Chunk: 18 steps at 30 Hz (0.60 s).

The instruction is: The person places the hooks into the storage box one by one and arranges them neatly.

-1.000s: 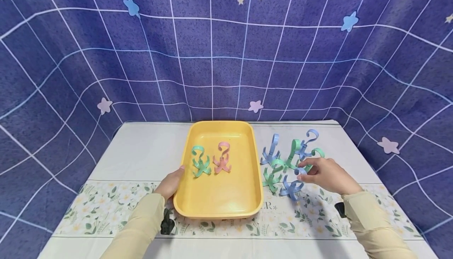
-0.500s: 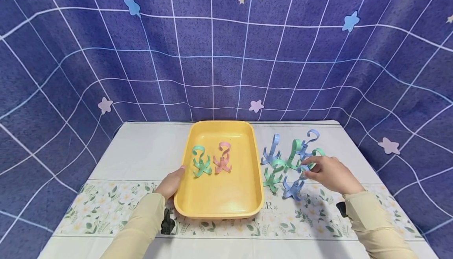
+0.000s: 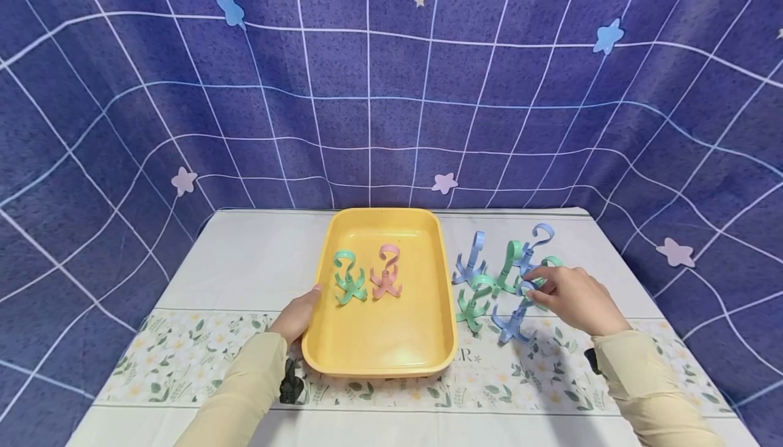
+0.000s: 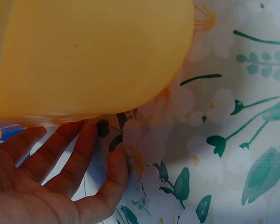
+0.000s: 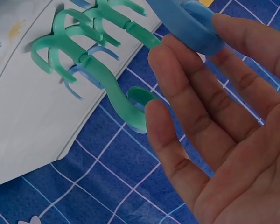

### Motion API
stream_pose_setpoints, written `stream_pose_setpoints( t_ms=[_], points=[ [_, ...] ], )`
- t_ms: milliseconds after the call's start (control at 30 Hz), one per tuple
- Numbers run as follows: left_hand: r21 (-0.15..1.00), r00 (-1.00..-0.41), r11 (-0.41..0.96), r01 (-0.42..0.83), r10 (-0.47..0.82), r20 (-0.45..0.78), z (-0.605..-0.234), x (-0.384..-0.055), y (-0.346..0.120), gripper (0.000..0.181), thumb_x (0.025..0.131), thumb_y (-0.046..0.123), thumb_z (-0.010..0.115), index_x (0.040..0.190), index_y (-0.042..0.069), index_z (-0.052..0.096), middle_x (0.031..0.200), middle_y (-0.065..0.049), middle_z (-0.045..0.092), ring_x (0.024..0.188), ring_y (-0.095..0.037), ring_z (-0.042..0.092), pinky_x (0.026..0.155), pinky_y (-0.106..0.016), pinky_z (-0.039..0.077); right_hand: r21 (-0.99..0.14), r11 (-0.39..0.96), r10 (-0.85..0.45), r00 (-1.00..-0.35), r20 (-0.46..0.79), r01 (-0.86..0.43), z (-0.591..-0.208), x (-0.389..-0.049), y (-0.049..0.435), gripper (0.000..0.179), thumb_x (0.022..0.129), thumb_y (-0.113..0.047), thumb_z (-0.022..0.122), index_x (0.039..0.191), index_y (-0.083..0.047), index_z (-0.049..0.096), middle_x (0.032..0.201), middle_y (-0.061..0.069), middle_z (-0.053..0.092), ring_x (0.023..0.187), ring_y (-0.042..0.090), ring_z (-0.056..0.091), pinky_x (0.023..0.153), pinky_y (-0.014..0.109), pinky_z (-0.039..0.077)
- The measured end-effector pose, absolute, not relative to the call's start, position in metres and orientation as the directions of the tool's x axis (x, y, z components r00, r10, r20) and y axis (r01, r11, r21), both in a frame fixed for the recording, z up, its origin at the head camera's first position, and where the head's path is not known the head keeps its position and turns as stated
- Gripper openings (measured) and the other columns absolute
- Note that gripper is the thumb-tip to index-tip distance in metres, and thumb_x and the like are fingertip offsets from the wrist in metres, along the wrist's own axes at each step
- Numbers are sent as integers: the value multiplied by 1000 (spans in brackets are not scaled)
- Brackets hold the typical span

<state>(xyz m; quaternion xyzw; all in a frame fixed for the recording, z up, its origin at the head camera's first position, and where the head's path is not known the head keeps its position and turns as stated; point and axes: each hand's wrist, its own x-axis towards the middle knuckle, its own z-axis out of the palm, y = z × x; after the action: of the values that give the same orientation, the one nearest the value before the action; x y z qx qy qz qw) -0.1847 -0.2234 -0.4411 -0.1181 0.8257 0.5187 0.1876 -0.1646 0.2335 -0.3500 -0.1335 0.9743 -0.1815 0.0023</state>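
My right hand (image 3: 578,297) pinches a blue clawed hanging hook (image 3: 512,325) by its curved top, between thumb and fingertips; its prongs point down and splay out. In the right wrist view that blue curve lies between the thumb and fingers, while a green hook (image 5: 102,74) shows beyond them. On the left, my left hand (image 3: 295,318) touches the side of a yellow tray (image 3: 391,338). The left wrist view has its fingers (image 4: 86,144) extended, tips against the tray's outer wall. In the tray lie a green hook (image 3: 350,289) and a pink hook (image 3: 386,282).
Close around the right hand, on the table, several more hooks cluster: blue ones (image 3: 471,263) and green ones (image 3: 471,311), some overlapping. A flower-printed cloth (image 3: 183,359) covers the table. Behind it hangs a dark blue gridded curtain (image 3: 391,121).
The pinched blue hook has turned and shifted slightly to the right with my right hand. My left hand and the tray stay together in the same place.
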Motion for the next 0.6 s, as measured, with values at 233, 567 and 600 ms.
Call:
stream_pose_setpoints(
  t_ms=[233, 567, 600],
  points=[
    [811, -902, 437, -389, 1, -432, -443, -186, -225, 70, 110, 53, 23, 145, -3, 47, 106, -17, 63, 91, -24, 64, 90, -43, 48, -345, 897, -271, -960, 66, -277, -342, -164, 235, 30, 94, -19, 74, 122, -6, 73, 84, -1, 73, 72, 16, 68, 64, 45, 54],
    [806, -900, 447, -388, 2, -435, -442, -186, -225, 69, 111, 52, 22, 148, -2, 45, 111, -18, 63, 96, -25, 63, 95, -47, 46, -302, 899, -286, -947, 145, -318, -320, -168, 237, 29, 95, -19, 73, 122, -7, 73, 85, 3, 74, 75, 23, 71, 66, 50, 55],
    [806, -901, 448, -386, 2, -433, -442, -186, -225, 69, 111, 52, 22, 148, -2, 44, 111, -18, 63, 97, -26, 63, 96, -47, 45, -295, 901, -286, -946, 153, -320, -317, -169, 237, 29, 95, -19, 73, 122, -8, 73, 86, 3, 74, 75, 22, 71, 66, 50, 55]
  ],
)
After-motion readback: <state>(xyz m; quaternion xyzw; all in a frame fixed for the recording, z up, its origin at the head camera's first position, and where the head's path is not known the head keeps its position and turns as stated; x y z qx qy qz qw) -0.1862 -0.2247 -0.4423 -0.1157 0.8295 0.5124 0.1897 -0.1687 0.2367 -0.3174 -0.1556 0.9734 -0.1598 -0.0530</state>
